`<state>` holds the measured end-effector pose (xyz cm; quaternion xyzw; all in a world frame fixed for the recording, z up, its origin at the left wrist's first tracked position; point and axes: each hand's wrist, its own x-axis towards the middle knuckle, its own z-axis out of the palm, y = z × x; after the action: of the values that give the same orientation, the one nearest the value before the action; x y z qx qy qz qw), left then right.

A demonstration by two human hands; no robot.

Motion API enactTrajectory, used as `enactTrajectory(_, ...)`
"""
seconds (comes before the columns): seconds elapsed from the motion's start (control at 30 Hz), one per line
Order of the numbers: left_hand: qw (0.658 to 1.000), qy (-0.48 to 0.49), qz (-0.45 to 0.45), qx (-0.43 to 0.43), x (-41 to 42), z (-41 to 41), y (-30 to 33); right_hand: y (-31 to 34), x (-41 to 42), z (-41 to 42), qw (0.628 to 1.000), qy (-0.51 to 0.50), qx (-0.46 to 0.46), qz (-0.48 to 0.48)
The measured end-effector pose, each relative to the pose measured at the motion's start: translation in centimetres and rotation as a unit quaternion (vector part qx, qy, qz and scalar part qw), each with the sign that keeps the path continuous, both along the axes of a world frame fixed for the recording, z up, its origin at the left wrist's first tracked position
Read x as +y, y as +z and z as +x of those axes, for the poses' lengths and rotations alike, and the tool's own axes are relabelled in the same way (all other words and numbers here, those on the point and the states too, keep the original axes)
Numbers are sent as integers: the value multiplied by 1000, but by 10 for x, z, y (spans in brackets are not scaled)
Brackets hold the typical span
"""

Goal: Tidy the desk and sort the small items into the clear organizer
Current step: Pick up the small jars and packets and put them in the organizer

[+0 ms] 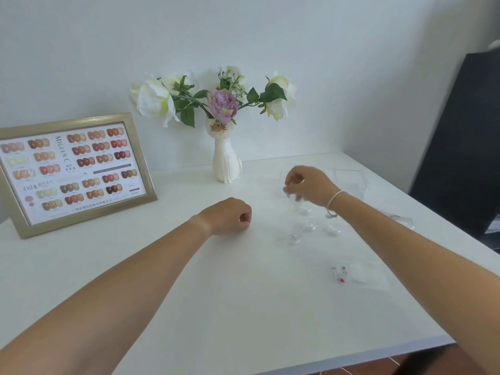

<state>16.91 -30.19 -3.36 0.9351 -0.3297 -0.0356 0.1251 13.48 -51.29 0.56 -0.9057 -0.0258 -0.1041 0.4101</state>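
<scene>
Two bare hands reach out over a white desk (216,293). The left hand (230,216) rests on the desktop curled into a loose fist, knuckles up, with nothing visible inside it. The right hand (305,185), a white bracelet (334,201) on its wrist, hovers further back with its fingers bunched downward; something clear and blurred sits at the fingertips, and I cannot tell whether the hand has hold of it.

Just behind and to the right of the right hand stands the clear organizer (351,182), a transparent angular box whose long axis seems to run from the back wall toward the near right edge of the desk; its outline is faint, so the exact orientation is uncertain. Directly below the right wrist, toward the person, lie several small clear containers (311,226), close together, one with tiny reddish bits inside. Nearer still, beside the right forearm, a clear plastic bag (357,276) lies flat, its long axis running left to right, with small coloured pieces at its left end.

Beyond the left hand stands a white cat-shaped vase (226,158) of flowers, upright. Far to the left of that hand, a framed colour chart (73,169) leans back.
</scene>
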Motion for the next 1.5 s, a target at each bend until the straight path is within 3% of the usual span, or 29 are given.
enactTrajectory(0.3,982,25,-188,-5,-22,26,26,14,-34,54,985,-157,-63,18)
enactTrajectory(0.43,963,32,-266,-8,-36,38,39,8,-37,70,984,-165,-46,49)
enactTrajectory(0.8,922,47,-383,1,-88,70,52,-15,-51,85,984,-174,-30,5)
enactTrajectory(1.07,914,81,-396,32,-115,83,40,-15,-62,90,984,-174,-48,-12)
enactTrajectory(1.3,941,91,-325,29,-121,90,26,-10,-70,95,977,-194,-79,42)
enactTrajectory(1.5,960,85,-265,-23,-115,87,23,-9,-66,103,972,-189,-98,99)
